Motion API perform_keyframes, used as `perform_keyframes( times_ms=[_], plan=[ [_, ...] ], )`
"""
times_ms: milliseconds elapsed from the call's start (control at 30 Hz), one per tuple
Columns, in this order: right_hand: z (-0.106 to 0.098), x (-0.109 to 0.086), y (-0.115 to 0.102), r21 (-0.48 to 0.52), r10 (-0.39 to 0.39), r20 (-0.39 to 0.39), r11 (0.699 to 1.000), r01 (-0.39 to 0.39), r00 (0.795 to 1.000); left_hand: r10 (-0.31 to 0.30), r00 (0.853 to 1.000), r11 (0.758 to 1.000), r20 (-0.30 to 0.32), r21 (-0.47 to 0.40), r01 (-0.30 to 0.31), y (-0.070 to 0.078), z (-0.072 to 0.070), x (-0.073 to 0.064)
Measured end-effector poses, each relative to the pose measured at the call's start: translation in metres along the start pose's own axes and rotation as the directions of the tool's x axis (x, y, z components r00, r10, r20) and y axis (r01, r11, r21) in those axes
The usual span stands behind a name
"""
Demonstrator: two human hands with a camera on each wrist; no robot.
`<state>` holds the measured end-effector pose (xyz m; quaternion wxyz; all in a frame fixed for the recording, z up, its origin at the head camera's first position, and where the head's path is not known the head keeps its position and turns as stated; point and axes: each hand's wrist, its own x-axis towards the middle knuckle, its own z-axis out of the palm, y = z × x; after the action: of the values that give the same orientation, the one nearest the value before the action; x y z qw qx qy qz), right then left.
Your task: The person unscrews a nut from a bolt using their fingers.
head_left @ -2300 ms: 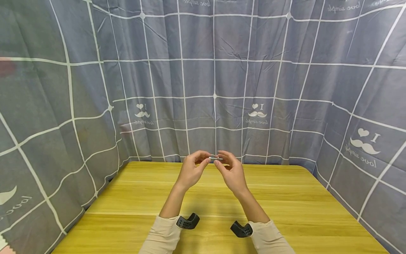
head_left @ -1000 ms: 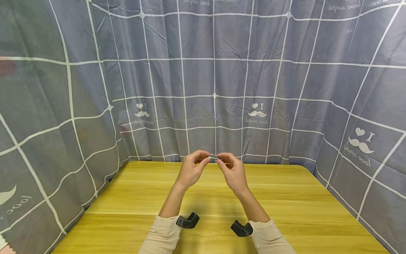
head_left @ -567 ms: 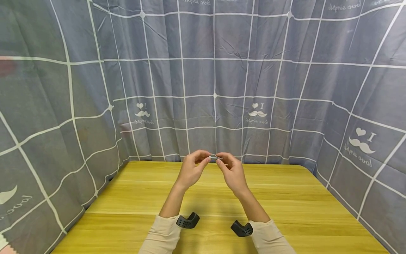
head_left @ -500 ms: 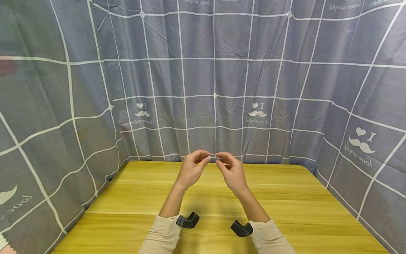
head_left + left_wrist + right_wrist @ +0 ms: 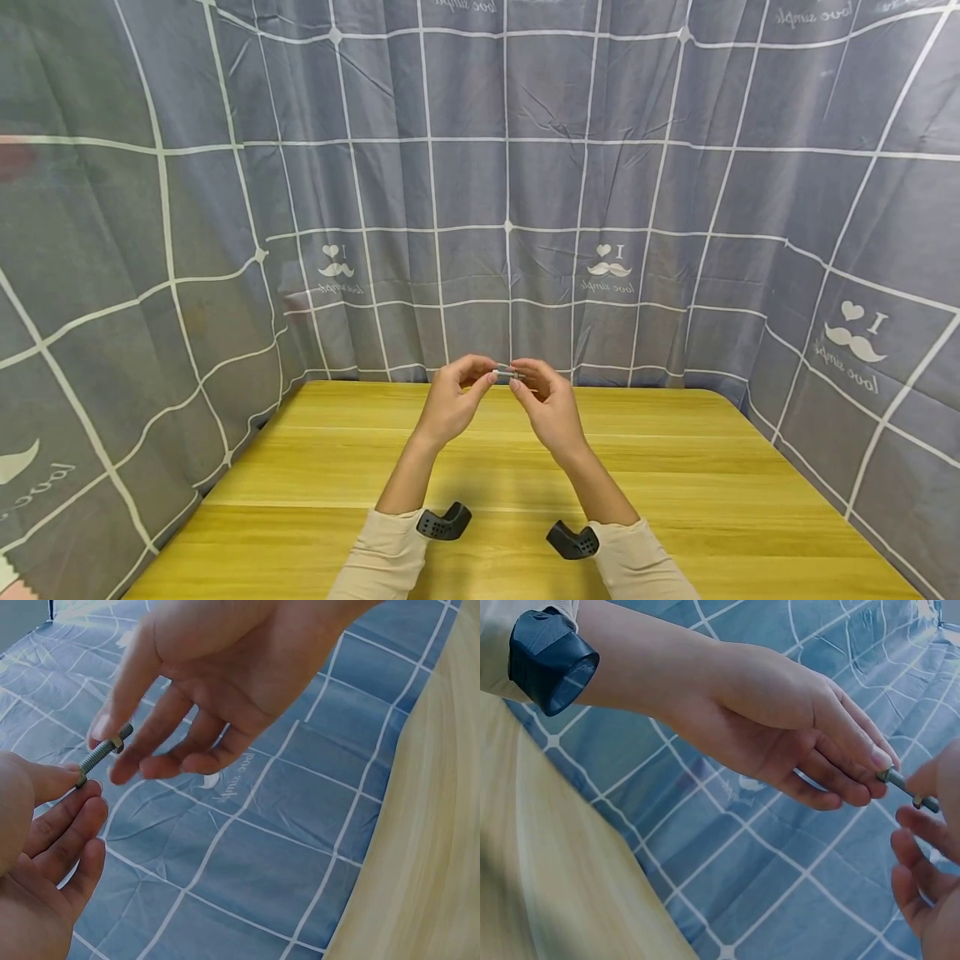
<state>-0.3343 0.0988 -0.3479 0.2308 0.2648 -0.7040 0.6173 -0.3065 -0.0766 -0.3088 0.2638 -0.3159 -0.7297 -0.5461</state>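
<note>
Above the far part of the table, my left hand (image 5: 452, 404) pinches a metal bolt (image 5: 97, 756) at its head between thumb and fingers. The threaded shank points toward my right hand (image 5: 553, 408). A brass-coloured nut (image 5: 118, 743) sits around the shank near its free end, and the tip sticks out past it. My right thumb and index finger are on either side of this nut, the thumb against it; how firmly they pinch cannot be seen. The other right fingers are spread and loosely bent. In the right wrist view the bolt's head is partly covered by my left thumb.
A wooden table (image 5: 480, 467) with yellow grain lies beneath both hands. Grey curtains (image 5: 472, 183) with white grid lines hang behind it and at both sides. A black camera mount sits at each wrist, the left mount (image 5: 445, 522) and the right mount (image 5: 572, 541), beside beige sleeves.
My right thumb and fingers shift back and forth at the nut, covering it about a second ago and standing slightly looser now. The left hand keeps its pinch on the bolt without moving.
</note>
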Motion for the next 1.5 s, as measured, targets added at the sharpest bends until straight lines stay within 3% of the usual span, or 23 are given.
perform_keyframes(
  times_ms=[600,667,800,900,1033,1500],
  plan=[
    [-0.001,0.0,0.0,0.002,0.032,-0.004,0.999,-0.032,0.999,-0.013,1.0,1.0,0.014,-0.012,0.013,-0.004,0.001,0.0],
    [-0.001,0.0,0.0,-0.002,0.032,-0.016,0.999,-0.032,0.999,-0.021,1.0,1.0,0.014,-0.02,0.021,-0.007,0.001,0.001],
    [-0.002,0.0,-0.002,-0.001,0.026,-0.026,1.0,-0.026,0.999,-0.026,1.0,0.999,0.004,-0.019,0.026,-0.028,0.005,0.003],
    [-0.002,0.0,-0.002,-0.006,0.031,-0.026,0.999,-0.031,0.999,-0.02,1.0,1.0,0.004,-0.015,0.02,-0.024,0.004,0.002],
    [-0.002,0.0,-0.002,-0.004,0.035,-0.012,0.999,-0.035,0.999,-0.018,1.0,1.0,0.004,-0.009,0.019,-0.004,0.0,0.0],
    [-0.001,0.001,-0.001,-0.03,0.053,-0.025,0.998,-0.054,0.998,-0.015,1.0,1.0,0.006,-0.016,0.015,-0.005,-0.001,0.0]
  ],
)
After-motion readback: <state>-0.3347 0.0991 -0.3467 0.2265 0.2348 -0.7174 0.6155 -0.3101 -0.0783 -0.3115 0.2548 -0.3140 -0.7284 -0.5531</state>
